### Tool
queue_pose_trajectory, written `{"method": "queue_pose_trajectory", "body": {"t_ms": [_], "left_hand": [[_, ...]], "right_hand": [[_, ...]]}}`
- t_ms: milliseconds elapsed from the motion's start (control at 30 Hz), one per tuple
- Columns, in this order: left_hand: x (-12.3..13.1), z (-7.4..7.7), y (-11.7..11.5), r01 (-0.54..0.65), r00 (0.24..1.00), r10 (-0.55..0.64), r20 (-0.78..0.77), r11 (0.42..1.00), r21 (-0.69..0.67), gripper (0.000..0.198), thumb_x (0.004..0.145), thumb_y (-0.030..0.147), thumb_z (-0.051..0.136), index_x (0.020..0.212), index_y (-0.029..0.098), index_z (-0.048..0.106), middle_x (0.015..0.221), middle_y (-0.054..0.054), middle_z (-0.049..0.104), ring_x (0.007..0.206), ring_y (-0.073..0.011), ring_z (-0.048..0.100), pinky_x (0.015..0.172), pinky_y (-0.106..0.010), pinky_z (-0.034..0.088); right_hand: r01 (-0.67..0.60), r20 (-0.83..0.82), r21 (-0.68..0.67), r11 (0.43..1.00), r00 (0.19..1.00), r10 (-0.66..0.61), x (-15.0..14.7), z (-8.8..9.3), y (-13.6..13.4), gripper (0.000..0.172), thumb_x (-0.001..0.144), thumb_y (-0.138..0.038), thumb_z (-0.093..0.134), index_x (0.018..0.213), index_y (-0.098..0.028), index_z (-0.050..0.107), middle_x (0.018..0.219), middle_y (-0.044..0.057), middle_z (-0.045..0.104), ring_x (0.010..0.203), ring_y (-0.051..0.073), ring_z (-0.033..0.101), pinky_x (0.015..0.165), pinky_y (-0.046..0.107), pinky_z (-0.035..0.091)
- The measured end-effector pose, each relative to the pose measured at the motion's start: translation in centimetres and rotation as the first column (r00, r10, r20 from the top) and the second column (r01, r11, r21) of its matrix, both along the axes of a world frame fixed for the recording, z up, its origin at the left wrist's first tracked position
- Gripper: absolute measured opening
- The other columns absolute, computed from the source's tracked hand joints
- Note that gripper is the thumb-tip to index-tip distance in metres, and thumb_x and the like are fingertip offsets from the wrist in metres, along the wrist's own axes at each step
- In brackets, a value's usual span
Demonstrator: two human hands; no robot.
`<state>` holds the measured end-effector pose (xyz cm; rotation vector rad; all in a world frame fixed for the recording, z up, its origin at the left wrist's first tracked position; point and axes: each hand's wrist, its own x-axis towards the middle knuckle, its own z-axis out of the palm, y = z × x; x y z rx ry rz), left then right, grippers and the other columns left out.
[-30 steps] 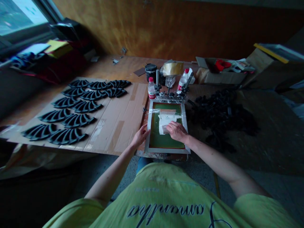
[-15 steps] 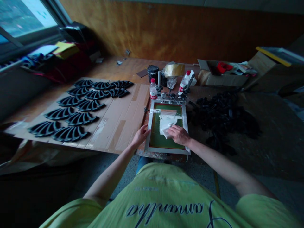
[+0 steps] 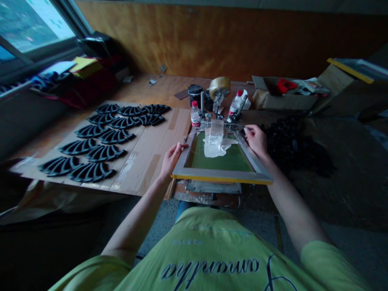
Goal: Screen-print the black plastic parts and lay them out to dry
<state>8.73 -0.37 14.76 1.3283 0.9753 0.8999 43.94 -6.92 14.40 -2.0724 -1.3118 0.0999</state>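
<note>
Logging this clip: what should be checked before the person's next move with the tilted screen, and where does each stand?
1. Left hand grips the left rail of the silver-framed green mesh screen: ok.
2. Right hand at the right rail, firm grip: cannot tell.
3. Screen's near edge raised off the metal base: ok.
4. White ink pooled at the mesh's far end: ok.
5. Workpiece on the base: cannot tell.

Left hand [image 3: 170, 158], right hand [image 3: 257, 139] — both outstretched
</note>
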Motion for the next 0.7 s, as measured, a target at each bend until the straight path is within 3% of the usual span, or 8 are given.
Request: {"method": "queue_pose_trajectory", "body": {"t_ms": [67, 167, 300, 433, 467, 533, 600, 700], "left_hand": [[1.4, 2.0, 1.3, -0.025, 0.997, 0.015, 0.081, 0.992, 0.123, 0.065, 0.087, 0.072, 0.052, 0.112, 0.014, 0.069, 0.102, -0.008, 0.071, 0.087, -0.0173, 0.066, 0.069, -0.024, 0.052], [3.5, 4.6, 3.8, -0.021, 0.988, -0.013, 0.155, 0.975, 0.219, 0.060, 0.092, 0.069, 0.047, 0.116, 0.017, 0.064, 0.105, -0.009, 0.071, 0.098, -0.0191, 0.068, 0.078, -0.030, 0.056], [5.1, 6.2, 5.4, -0.036, 0.985, -0.002, 0.173, 0.975, 0.218, 0.055, 0.097, 0.065, 0.039, 0.120, 0.019, 0.059, 0.101, -0.007, 0.071, 0.095, -0.0171, 0.070, 0.080, -0.033, 0.057], [5.0, 2.5, 1.1, -0.018, 0.996, 0.015, 0.084, 0.999, 0.039, 0.061, 0.090, 0.071, 0.050, 0.118, 0.017, 0.060, 0.098, -0.010, 0.073, 0.085, -0.0184, 0.070, 0.071, -0.029, 0.056], [5.0, 1.0, -0.8, 0.064, 0.998, -0.063, 0.021, 0.995, -0.079, 0.065, 0.086, 0.073, 0.054, 0.113, 0.015, 0.063, 0.094, -0.012, 0.074, 0.081, -0.0199, 0.070, 0.067, -0.029, 0.055], [5.0, -2.2, -4.7, 0.252, 0.952, -0.299, -0.065, 0.888, -0.385, 0.074, 0.078, 0.079, 0.059, 0.112, 0.014, 0.065, 0.093, -0.016, 0.074, 0.082, -0.0257, 0.071, 0.063, -0.032, 0.055], [5.3, -4.8, -7.6, 0.275, 0.946, -0.325, -0.009, 0.812, -0.515, 0.075, 0.077, 0.082, 0.056, 0.111, 0.015, 0.064, 0.094, -0.016, 0.075, 0.085, -0.0267, 0.071, 0.065, -0.033, 0.055], [5.3, -6.6, -7.7, 0.208, 0.972, -0.233, 0.011, 0.843, -0.496, 0.069, 0.078, 0.080, 0.054, 0.098, 0.015, 0.063, 0.081, -0.010, 0.072, 0.072, -0.0208, 0.068, 0.063, -0.031, 0.054]], "right_hand": [[0.009, -0.032, -0.088, 0.996, 0.999, -0.011, 0.1, -2.2, -2.0, 0.041, 0.099, -0.050, 0.047, 0.111, -0.017, 0.070, 0.094, 0.009, 0.074, 0.087, 0.024, 0.068, 0.081, 0.037, 0.053], [-0.162, -0.013, -0.208, 0.965, 0.987, 0.163, -3.7, -6.1, -4.1, 0.029, 0.091, -0.047, 0.064, 0.090, -0.019, 0.070, 0.092, 0.008, 0.073, 0.090, 0.023, 0.067, 0.085, 0.035, 0.053], [-0.219, 0.186, -0.382, 0.898, 0.933, 0.307, -9.1, -8.5, -4.4, 0.021, 0.092, -0.036, 0.067, 0.092, -0.016, 0.065, 0.105, 0.015, 0.070, 0.107, 0.026, 0.063, 0.091, 0.036, 0.049], [-0.158, 0.132, -0.450, 0.879, 0.962, 0.241, -10.6, -7.2, -3.5, 0.017, 0.101, -0.031, 0.053, 0.103, -0.016, 0.061, 0.098, 0.014, 0.071, 0.097, 0.025, 0.066, 0.080, 0.031, 0.049], [-0.138, 0.114, -0.426, 0.894, 0.972, 0.204, -11.0, -6.7, -3.5, 0.018, 0.102, -0.031, 0.051, 0.104, -0.016, 0.060, 0.097, 0.013, 0.071, 0.096, 0.025, 0.066, 0.079, 0.031, 0.049], [-0.115, 0.107, -0.318, 0.941, 0.982, 0.156, -12.7, -6.1, -3.8, 0.018, 0.102, -0.032, 0.049, 0.104, -0.018, 0.060, 0.097, 0.013, 0.070, 0.097, 0.026, 0.064, 0.081, 0.034, 0.049], [-0.190, 0.119, -0.191, 0.963, 0.969, 0.215, -15.0, -5.9, -4.6, 0.017, 0.102, -0.029, 0.048, 0.101, -0.020, 0.061, 0.097, 0.013, 0.070, 0.100, 0.027, 0.062, 0.087, 0.037, 0.049], [-0.451, 0.109, -0.067, 0.890, 0.883, 0.456, -17.0, -6.1, -6.3, 0.015, 0.100, -0.024, 0.049, 0.102, -0.023, 0.064, 0.102, 0.011, 0.069, 0.106, 0.026, 0.060, 0.096, 0.041, 0.049]]}}
